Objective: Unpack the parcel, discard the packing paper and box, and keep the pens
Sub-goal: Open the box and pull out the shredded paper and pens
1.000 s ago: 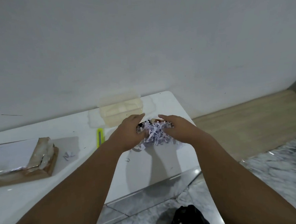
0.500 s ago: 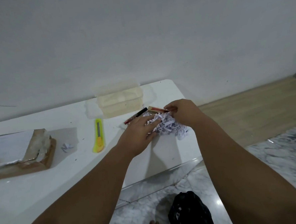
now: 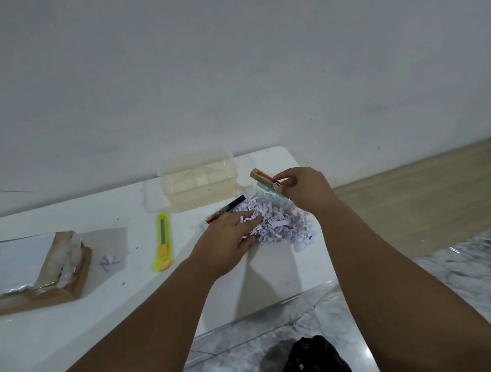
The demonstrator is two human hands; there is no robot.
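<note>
White counter (image 3: 61, 335) against a pale wall, marble floor at the near right, wooden strip beyond. Heap of shredded packing paper (image 3: 281, 224) toward the far right end of the counter. Left hand (image 3: 227, 241) palm down at the heap's left edge, fingers (image 3: 247, 218) spread loosely and resting on the shreds, gripping nothing. Right hand (image 3: 302, 191) just beyond the heap on its far right side, fingers pinched narrow around a small bundle of pens (image 3: 264, 179), brown and pale green ends poking out toward the far left, lifted clear of the counter. One more pen (image 3: 225, 208), dark cap and red barrel, flat on the counter at the heap's far left edge, partly under the left fingertips. Clear plastic container (image 3: 199, 185) near the wall, lid off or open cannot tell, just left of the held pens. Yellow utility knife (image 3: 162, 242) flat on the counter, left of the left hand, well apart from the heap. Small scrap of shredded paper (image 3: 109, 261) further left. Opened cardboard box (image 3: 68, 271), tape peeling along its edge, at the far left of the counter. Black bag (image 3: 315, 359) on the floor below the counter's near edge.
</note>
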